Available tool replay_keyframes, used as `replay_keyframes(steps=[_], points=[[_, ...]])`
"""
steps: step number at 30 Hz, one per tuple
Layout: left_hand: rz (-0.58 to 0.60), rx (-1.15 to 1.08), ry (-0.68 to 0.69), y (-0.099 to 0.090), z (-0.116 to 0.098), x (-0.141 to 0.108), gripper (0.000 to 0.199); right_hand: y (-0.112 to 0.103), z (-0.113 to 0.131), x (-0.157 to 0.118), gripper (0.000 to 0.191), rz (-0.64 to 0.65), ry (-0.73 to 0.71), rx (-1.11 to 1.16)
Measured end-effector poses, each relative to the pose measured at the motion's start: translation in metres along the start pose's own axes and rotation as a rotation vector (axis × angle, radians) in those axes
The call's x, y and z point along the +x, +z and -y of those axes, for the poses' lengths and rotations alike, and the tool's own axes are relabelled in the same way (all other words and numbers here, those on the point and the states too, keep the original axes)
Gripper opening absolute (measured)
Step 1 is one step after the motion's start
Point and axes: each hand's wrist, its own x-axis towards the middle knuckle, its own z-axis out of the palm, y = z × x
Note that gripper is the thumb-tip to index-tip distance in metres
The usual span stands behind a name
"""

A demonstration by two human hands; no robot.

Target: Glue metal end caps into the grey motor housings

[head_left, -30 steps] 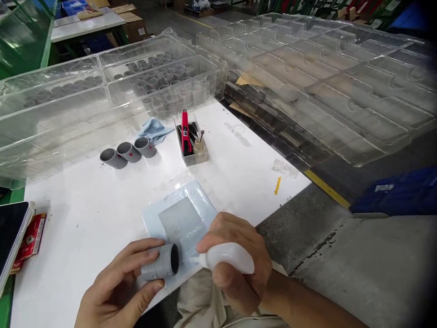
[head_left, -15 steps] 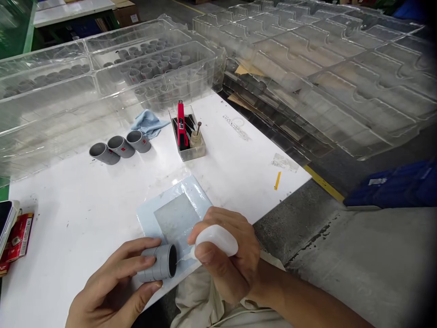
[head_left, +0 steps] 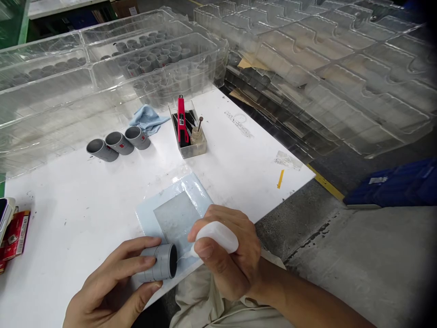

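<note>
My left hand [head_left: 109, 278] is shut around a short grey plastic pipe coupling [head_left: 160, 263], its dark open end facing right. My right hand [head_left: 228, 255] grips a white plastic squeeze bottle [head_left: 216, 237]. The bottle's thin nozzle [head_left: 184, 257] points at the coupling's mouth and almost reaches it. Beneath both hands lies a pale blue plastic sheet [head_left: 174, 205] with a grey square patch on it. Further up the white table [head_left: 78, 196] stand several matching grey couplings [head_left: 118, 143], lying on their sides.
A small clear box [head_left: 187, 132] holds a red tool and a small jar with a brush. A blue cloth [head_left: 147, 119] lies beside it. Large clear trays [head_left: 153, 59] of couplings and stacked clear trays [head_left: 324, 77] stand beyond. A phone [head_left: 3, 216] and red packet [head_left: 15, 234] sit left.
The view has shifted slightly left and tilted. Both hands keep their hold, and the bottle's nozzle has come closer to the coupling's mouth.
</note>
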Motion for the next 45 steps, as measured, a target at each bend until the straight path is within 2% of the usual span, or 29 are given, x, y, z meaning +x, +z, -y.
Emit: replay_keyframes(steps=[7, 16, 30, 34, 39, 45], points=[[-0.003, 0.007, 0.016, 0.0003, -0.0011, 0.0012, 0.031, 0.0001, -0.0023, -0.0003, 0.032, 0.008, -0.015, -0.012], [-0.018, 0.007, -0.016, 0.0014, -0.0029, -0.0005, 0.029, 0.0018, -0.0019, -0.0018, 0.031, -0.059, 0.045, 0.012], [-0.028, -0.005, -0.016, 0.0027, -0.0032, 0.0002, 0.029, 0.0010, -0.0030, -0.0003, 0.034, -0.028, 0.043, 0.005], [-0.036, 0.002, -0.010, 0.0027, -0.0027, 0.0000, 0.028, 0.0013, -0.0055, -0.0020, 0.029, -0.041, 0.049, 0.011], [-0.031, -0.001, -0.033, 0.0013, -0.0023, -0.0006, 0.027, 0.0003, -0.0054, -0.0031, 0.014, -0.039, 0.089, 0.023], [-0.025, 0.000, -0.029, -0.0002, -0.0008, -0.0005, 0.028, 0.0005, -0.0056, -0.0032, 0.017, -0.056, 0.087, -0.007]])
